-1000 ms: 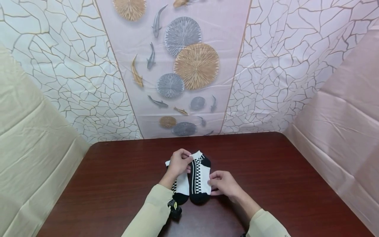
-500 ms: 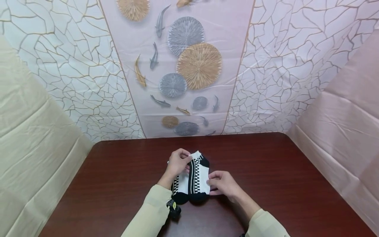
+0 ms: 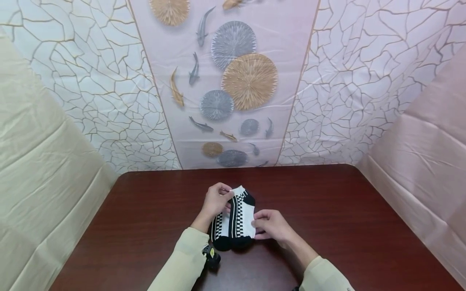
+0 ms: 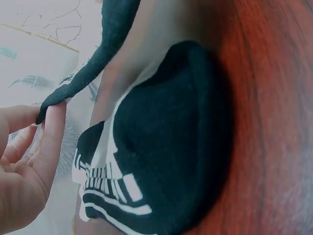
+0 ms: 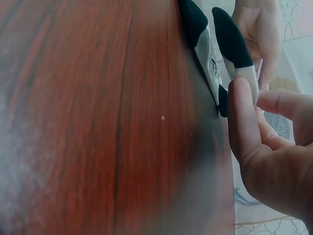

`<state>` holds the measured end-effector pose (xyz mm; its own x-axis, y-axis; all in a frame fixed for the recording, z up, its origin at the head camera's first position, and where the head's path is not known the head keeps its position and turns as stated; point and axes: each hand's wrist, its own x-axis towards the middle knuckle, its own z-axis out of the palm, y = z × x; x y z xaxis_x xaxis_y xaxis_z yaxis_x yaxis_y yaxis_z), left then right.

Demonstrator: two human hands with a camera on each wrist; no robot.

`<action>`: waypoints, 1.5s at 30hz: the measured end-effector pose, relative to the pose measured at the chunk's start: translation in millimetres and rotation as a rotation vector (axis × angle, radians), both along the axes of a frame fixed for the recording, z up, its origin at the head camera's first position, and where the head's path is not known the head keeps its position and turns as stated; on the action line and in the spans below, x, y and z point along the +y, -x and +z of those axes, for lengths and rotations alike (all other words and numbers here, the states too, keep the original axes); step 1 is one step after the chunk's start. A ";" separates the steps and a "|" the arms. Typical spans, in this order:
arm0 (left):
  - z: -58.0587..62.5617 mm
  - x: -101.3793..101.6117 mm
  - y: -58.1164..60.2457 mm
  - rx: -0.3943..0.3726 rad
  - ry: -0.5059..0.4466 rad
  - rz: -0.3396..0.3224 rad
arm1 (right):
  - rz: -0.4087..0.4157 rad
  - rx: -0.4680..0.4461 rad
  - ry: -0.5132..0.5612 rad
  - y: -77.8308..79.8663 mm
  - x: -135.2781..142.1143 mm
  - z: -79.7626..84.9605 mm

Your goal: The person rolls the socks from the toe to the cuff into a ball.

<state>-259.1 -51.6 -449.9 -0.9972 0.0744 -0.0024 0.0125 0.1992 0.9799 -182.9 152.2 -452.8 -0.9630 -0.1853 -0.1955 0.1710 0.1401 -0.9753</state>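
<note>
Two black-and-white ankle socks with checkered stripes are at the middle of the table. My left hand pinches the upper sock near its cuff, between thumb and fingers. Lower on the same sock, my right hand pinches its right edge. The upper sock is held raised and partly overlaps the lower sock, which lies on the table with its cuff end hidden behind my left hand. In the left wrist view the lower sock's black toe is close. The right wrist view shows a gap between the two socks.
The dark red-brown wooden table has rounded far corners. A patterned cloth with fish and round motifs hangs behind it. Plain cloths hang at the left and right. A small black device is strapped to my left wrist.
The upper sock has moved left with both hands, so it now covers more of the lower sock. Both hands keep their pinch, and the head view has shifted slightly.
</note>
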 end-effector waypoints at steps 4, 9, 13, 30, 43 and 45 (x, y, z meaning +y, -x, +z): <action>2.1 -4.3 -0.4 -0.016 -0.028 0.007 | 0.011 0.001 -0.011 1.7 -4.4 1.8; 2.8 -8.8 -0.8 -0.016 -0.044 0.011 | 0.028 0.001 -0.020 4.1 -9.1 3.3; 1.4 -12.6 -1.0 -0.020 -0.026 0.021 | 0.041 -0.001 -0.011 6.1 -13.2 2.6; -4.4 -29.7 0.0 -0.039 0.003 0.052 | 0.065 0.005 0.030 10.0 -30.2 1.1; -4.1 -37.0 -0.7 -0.029 0.020 0.060 | 0.087 -0.007 0.039 12.7 -39.0 2.9; -4.5 -38.4 -0.4 -0.028 0.021 0.065 | 0.089 -0.009 0.040 13.2 -40.4 2.7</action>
<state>-258.6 -90.0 -454.5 -0.9995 0.0088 -0.0317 -0.0290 0.2194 0.9752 -196.1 111.8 -450.1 -0.9406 -0.2781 -0.1947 0.1684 0.1159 -0.9789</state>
